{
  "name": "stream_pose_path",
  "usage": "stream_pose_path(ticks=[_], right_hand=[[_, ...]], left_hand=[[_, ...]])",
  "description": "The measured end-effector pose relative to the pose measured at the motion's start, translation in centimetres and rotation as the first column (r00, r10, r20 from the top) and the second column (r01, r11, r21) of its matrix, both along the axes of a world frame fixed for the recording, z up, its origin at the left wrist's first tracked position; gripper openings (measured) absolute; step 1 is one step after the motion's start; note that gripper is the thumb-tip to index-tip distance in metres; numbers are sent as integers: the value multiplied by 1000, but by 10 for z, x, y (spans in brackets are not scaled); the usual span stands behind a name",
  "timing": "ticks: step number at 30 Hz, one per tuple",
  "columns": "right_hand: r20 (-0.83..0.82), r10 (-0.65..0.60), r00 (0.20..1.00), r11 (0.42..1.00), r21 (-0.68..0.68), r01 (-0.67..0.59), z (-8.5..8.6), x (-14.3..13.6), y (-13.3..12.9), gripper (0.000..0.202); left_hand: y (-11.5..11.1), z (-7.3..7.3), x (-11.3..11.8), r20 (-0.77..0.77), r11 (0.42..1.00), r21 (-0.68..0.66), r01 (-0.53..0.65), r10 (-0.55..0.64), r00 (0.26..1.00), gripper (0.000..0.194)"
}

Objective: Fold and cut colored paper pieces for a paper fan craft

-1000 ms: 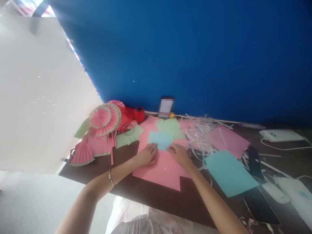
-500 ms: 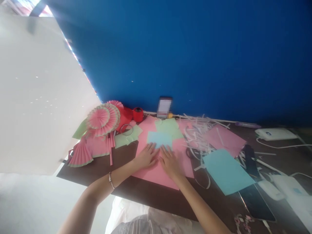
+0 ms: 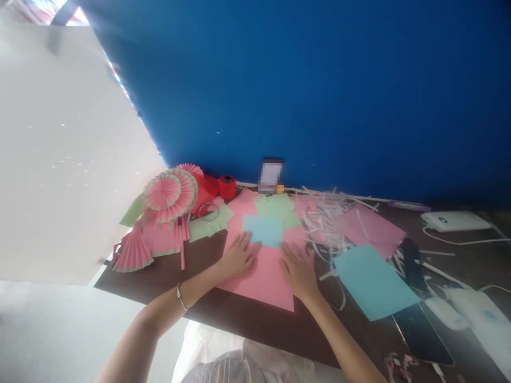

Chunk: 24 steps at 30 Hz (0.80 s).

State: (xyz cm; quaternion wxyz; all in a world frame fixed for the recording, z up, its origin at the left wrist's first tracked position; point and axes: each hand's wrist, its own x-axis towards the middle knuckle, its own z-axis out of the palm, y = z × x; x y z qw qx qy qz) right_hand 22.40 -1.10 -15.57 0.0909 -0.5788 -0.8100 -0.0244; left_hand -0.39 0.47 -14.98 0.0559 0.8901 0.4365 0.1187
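Note:
A small light blue sheet of paper lies on a large pink sheet, partly over a pale green sheet. My left hand rests flat and open on the pink sheet, its fingertips at the blue paper's lower left corner. Near that paper's lower right corner is my right hand, open with the fingers spread over the pink sheet. Neither hand grips anything. Pleated pink and green paper rosettes and a folded paper fan sit to the left.
Right of my hands lie a turquoise sheet, a purplish pink sheet and a heap of white paper strips. A phone and white cabled devices are further right. Red tape stands by the blue wall.
My right hand has slid to the right, away from the left hand, uncovering the blue paper's lower edge. The left hand has shifted only slightly.

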Motion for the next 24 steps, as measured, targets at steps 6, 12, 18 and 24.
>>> stream_pose_path(ticks=[6, 12, 18, 24], right_hand=[[44, 126, 991, 979, 155, -131, 14, -3, 22, 31], [-39, 364, 931, 931, -4, -364, 33, -9, 39, 31], [-357, 188, 915, 958, -139, -251, 61, -4, 47, 29], [-499, 124, 857, 838, -410, -360, 80, 11, 71, 32]], left_hand=[[21, 7, -1, -135, 1000, 5, 5, -4, 991, 37], [34, 26, 2, -128, 999, -15, 51, -53, 990, 30], [47, 43, -3, 229, 966, -252, 59, 0, 974, 26], [82, 53, -16, 320, 892, -409, 193, -57, 946, 32]])
